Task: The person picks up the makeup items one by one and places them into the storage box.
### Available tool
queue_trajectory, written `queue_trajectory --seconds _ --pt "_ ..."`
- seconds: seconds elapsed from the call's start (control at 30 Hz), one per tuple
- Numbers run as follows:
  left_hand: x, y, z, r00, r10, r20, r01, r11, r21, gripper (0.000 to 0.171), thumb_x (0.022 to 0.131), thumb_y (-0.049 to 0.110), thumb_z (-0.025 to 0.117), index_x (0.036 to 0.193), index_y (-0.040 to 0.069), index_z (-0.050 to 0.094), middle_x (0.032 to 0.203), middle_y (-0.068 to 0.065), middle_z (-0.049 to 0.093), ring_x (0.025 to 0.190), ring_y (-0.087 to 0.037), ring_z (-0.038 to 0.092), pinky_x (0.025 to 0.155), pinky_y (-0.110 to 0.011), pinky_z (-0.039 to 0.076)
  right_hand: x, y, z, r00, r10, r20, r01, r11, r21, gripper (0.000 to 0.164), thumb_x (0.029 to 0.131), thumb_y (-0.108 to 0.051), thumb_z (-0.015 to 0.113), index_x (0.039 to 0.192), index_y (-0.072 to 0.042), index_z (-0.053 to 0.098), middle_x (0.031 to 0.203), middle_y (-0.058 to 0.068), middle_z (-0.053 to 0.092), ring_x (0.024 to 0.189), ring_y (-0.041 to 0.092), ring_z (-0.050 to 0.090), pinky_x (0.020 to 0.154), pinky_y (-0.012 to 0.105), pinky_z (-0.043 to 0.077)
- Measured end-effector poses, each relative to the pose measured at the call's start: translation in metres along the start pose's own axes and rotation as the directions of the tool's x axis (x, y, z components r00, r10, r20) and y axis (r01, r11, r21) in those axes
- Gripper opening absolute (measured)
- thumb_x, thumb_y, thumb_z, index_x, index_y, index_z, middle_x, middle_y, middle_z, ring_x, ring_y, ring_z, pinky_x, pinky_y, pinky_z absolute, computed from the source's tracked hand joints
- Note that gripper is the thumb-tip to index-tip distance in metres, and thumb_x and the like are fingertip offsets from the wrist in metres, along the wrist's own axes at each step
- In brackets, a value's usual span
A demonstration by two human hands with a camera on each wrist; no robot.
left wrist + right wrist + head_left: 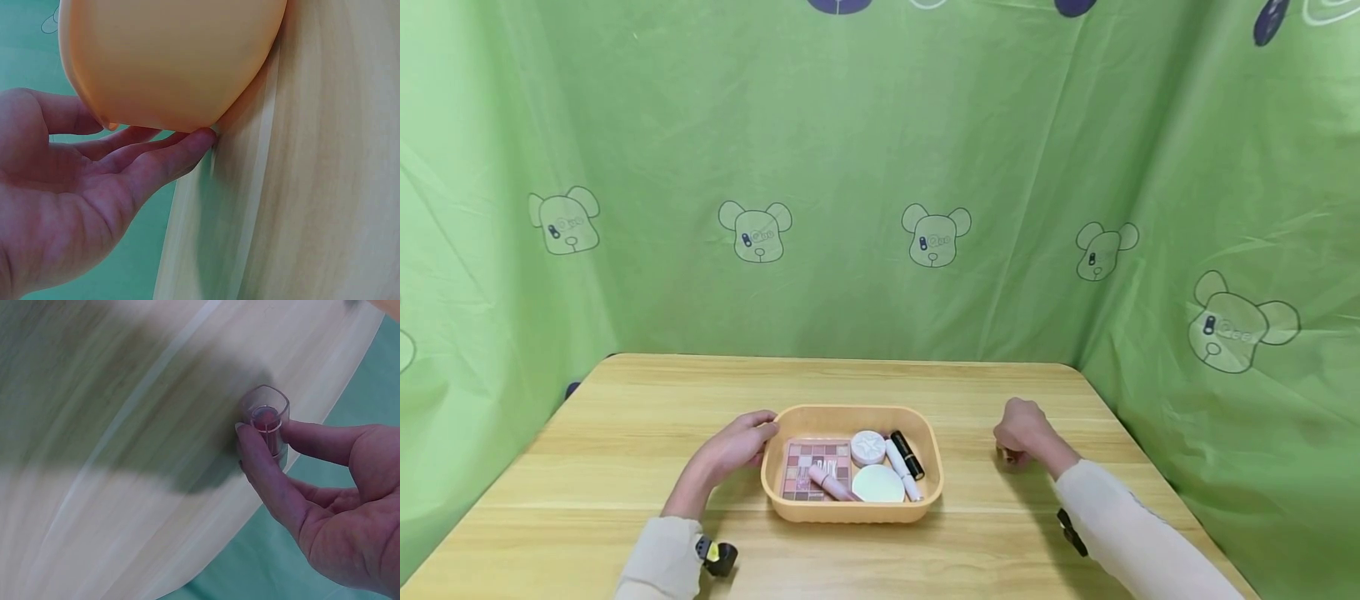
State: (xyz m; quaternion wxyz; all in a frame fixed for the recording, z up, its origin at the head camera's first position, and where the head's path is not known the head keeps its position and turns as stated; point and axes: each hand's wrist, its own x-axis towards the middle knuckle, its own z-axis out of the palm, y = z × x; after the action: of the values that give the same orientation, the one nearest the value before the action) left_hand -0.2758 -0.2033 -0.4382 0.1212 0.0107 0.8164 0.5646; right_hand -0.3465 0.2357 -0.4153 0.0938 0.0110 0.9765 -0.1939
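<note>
A pale orange basket (853,510) holding makeup stands on the wooden table. My left hand (741,442) is at its left end; in the left wrist view the thumb touches the rim and fairly straight fingers rest along the end wall. To the right of the basket, my right hand (1026,429) pinches a small clear-cased lipstick (269,428) between thumb and fingers, close over the table. Its reddish core shows through the casing in the right wrist view. From the head view the hand hides most of it.
In the basket lie an eyeshadow palette (805,454), a pink tube (831,483), a round white patterned case (868,447), a round pale compact (878,485), a white tube (898,462) and a black tube (907,455). A green curtain (850,308) encloses the table (587,517).
</note>
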Motion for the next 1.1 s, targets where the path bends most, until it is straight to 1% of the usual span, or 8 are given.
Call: queue_trajectory --seconds 0.1,0.27,0.47,0.53,0.8,0.93,1.03,1.1 --pt "0.0 0.0 -0.001 1.0 -0.001 0.003 0.001 1.0 -0.003 0.042 0.108 0.02 0.039 0.139 -0.004 0.051 0.109 -0.015 0.061 0.094 -0.02 0.059 0.075 -0.029 0.052 -0.001 -0.004 0.001 1.0 -0.011 -0.009 0.011 1.0 -0.009 0.017 0.078 0.005 0.049 0.067 0.003 0.062 0.058 0.013 0.064 0.047 0.022 0.066 0.049 0.032 0.058" --pt "0.0 -0.001 -0.001 1.0 0.003 0.002 -0.003 1.0 0.0 0.042 0.108 0.02 0.04 0.14 -0.005 0.05 0.113 -0.016 0.063 0.097 -0.02 0.061 0.076 -0.029 0.053 -0.003 -0.013 0.001 1.0 -0.027 -0.01 0.026 0.999 -0.03 0.015 0.079 0.005 0.052 0.068 0.001 0.063 0.058 0.011 0.062 0.046 0.018 0.061 0.05 0.032 0.058" --pt "0.0 -0.001 -0.001 1.0 0.007 0.007 -0.007 1.0 -0.006 0.043 0.108 0.02 0.039 0.141 -0.005 0.048 0.11 -0.015 0.062 0.094 -0.019 0.059 0.075 -0.028 0.052 -0.006 -0.024 0.001 0.997 -0.076 -0.023 0.075 0.996 -0.057 0.012 0.076 0.006 0.049 0.071 -0.002 0.058 0.056 0.007 0.057 0.043 0.015 0.053 0.04 0.022 0.045" --pt "0.0 0.0 -0.001 1.0 0.006 0.006 -0.006 1.0 -0.009 0.043 0.108 0.02 0.039 0.141 -0.005 0.049 0.108 -0.014 0.062 0.093 -0.018 0.059 0.074 -0.028 0.051 -0.006 -0.027 0.001 0.995 -0.095 -0.032 0.093 0.994 -0.061 0.014 0.074 0.005 0.049 0.069 -0.004 0.058 0.053 0.005 0.055 0.042 0.014 0.051 0.039 0.02 0.042" --pt "0.002 -0.001 -0.001 1.0 0.008 0.014 -0.008 1.0 0.001 0.038 0.108 0.02 0.039 0.134 -0.003 0.053 0.097 -0.01 0.058 0.084 -0.016 0.054 0.069 -0.028 0.047 -0.007 -0.038 0.0 0.989 -0.141 -0.04 0.138 0.988 -0.067 0.01 0.072 0.004 0.054 0.069 -0.004 0.058 0.054 0.008 0.06 0.042 0.016 0.055 0.039 0.023 0.045" --pt "0.002 0.0 0.0 1.0 0.007 0.014 -0.007 1.0 0.003 0.039 0.108 0.02 0.039 0.136 -0.004 0.052 0.102 -0.013 0.06 0.088 -0.018 0.056 0.071 -0.028 0.049 -0.01 -0.045 -0.002 0.984 -0.169 -0.049 0.165 0.984 -0.071 0.011 0.07 0.004 0.054 0.068 -0.006 0.055 0.05 0.002 0.054 0.04 0.012 0.05 0.039 0.023 0.044" --pt "0.001 0.0 0.0 1.0 0.001 0.007 -0.001 1.0 0.006 0.041 0.108 0.021 0.039 0.139 -0.004 0.05 0.109 -0.015 0.062 0.094 -0.019 0.059 0.074 -0.028 0.051 -0.013 -0.053 -0.006 0.982 -0.187 -0.038 0.184 0.98 -0.072 0.015 0.072 0.005 0.052 0.066 -0.009 0.051 0.048 -0.002 0.046 0.04 0.01 0.044 0.039 0.021 0.039" --pt "0.001 -0.001 0.0 1.0 -0.003 0.001 0.003 1.0 0.008 0.043 0.108 0.021 0.039 0.141 -0.005 0.049 0.114 -0.016 0.062 0.098 -0.02 0.061 0.076 -0.028 0.053 -0.017 -0.059 -0.008 0.978 -0.205 -0.032 0.202 0.976 -0.081 0.017 0.074 0.005 0.051 0.067 -0.01 0.051 0.047 -0.003 0.044 0.04 0.009 0.042 0.039 0.02 0.037"
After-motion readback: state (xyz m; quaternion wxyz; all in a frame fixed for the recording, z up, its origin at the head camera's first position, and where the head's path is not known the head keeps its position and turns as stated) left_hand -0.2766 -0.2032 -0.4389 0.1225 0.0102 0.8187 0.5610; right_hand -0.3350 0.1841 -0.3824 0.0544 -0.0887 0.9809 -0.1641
